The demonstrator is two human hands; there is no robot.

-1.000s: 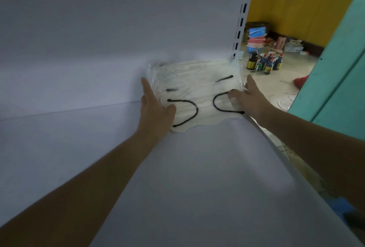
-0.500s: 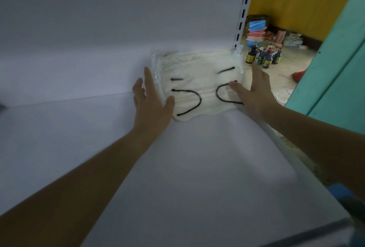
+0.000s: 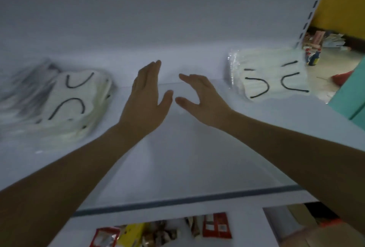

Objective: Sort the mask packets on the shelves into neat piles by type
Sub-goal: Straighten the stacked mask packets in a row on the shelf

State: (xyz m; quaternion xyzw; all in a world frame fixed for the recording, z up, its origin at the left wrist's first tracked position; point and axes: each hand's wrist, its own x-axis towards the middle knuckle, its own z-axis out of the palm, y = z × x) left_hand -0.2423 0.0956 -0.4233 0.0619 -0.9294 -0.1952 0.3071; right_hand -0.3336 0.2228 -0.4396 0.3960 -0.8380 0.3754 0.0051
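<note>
White shelf, left mask pile, right mask pile, snack packets below

right pile: clear packets of white masks with black ear loops, flat, far right of the shelf.
left pile: same kind, blurred, far left.

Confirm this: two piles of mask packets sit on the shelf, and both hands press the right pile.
Wrong on the hands. In the head view the left hand and right hand are open, touching neither pile, between the left pile and the right pile on the shelf.
</note>
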